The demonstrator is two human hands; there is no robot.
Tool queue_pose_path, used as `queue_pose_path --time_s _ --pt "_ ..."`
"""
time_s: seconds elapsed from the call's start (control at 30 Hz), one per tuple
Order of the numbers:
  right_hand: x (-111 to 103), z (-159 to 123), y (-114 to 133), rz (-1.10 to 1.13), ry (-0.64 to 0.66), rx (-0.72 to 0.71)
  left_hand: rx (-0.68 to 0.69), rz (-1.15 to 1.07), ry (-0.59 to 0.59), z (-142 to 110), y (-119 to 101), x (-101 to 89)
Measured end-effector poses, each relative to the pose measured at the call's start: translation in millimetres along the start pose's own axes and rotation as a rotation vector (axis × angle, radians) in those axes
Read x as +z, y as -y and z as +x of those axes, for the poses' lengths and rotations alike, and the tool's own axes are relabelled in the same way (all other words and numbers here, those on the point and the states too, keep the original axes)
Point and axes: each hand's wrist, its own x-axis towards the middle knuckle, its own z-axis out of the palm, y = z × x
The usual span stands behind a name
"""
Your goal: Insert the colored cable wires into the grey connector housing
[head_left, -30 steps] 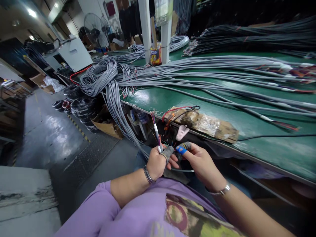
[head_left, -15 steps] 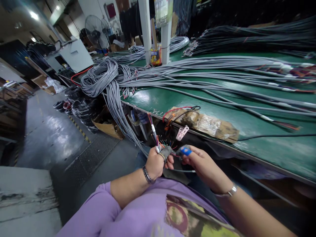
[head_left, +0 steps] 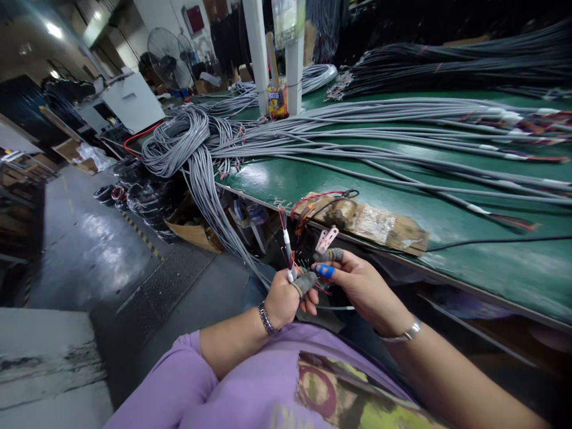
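My left hand [head_left: 286,299] is closed around grey cable ends whose thin coloured wires [head_left: 299,265] fan out above the thumb. One cable end with a white sleeve [head_left: 286,238] sticks up from this hand, its coloured wires spread at the tip. Opposite it, my right hand [head_left: 353,275] pinches at the wire tips with thumb and forefinger; the wire between them is barely visible. Grey finger covers and a blue wrap on the right thumb show. Just above the right fingers, a pale pink clip [head_left: 326,239] hangs at the table edge.
A green table [head_left: 268,185] bears long grey cables [head_left: 330,132] and a large cable coil [head_left: 179,140]. A taped wooden board [head_left: 379,226] lies along its front edge. White posts [head_left: 295,77] rise behind. Under the table's left end stands an open cardboard box [head_left: 192,232].
My right hand has risen slightly and moved left, its fingertips now by the upper wire tips. My left hand has turned a little, tilting the sleeved cable end to the right.
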Motion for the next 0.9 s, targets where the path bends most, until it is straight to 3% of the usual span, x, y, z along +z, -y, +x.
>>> queue_pose_path --time_s 0.33,0.63,0.9 --pt "4.9 1.0 -9.1 0.203 -0.042 0.068 -0.011 -0.089 0.009 0.5 -4.9 2.3" --pt "3.9 0.5 -3.8 0.279 0.033 0.199 -0.042 -0.071 0.11 -0.7 -3.8 -2.5" --pt "2.8 -1.3 -8.1 0.213 -0.081 0.096 0.009 -0.126 0.004 -0.3 -1.5 0.7"
